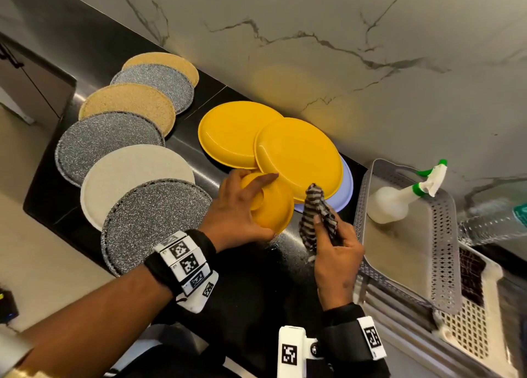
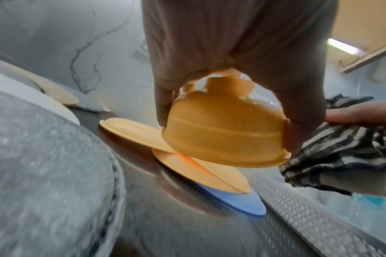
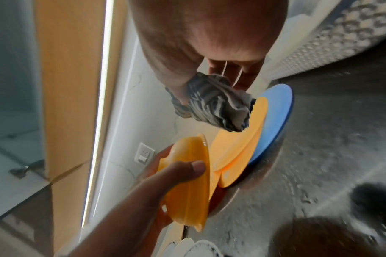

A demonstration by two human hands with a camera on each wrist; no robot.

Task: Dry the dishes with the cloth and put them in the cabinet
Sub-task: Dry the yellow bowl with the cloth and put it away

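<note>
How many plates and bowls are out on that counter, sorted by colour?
Yellow plates: 2
Yellow bowl, held upside down by the left hand: 1
Blue plate, under a yellow plate: 1
Speckled grey plates: 3
Tan plates: 2
Cream plate: 1
Total: 10

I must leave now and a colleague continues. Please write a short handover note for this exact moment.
Left hand grips the small yellow plastic bowl, upside down, above the black counter.
Right hand holds the striped grey cloth beside it.
Two yellow plastic plates and a blue plate lie overlapped by the wall.
Done: bowl picked up.
Left: wipe it, dry the plates, put all in the cabinet.
</note>
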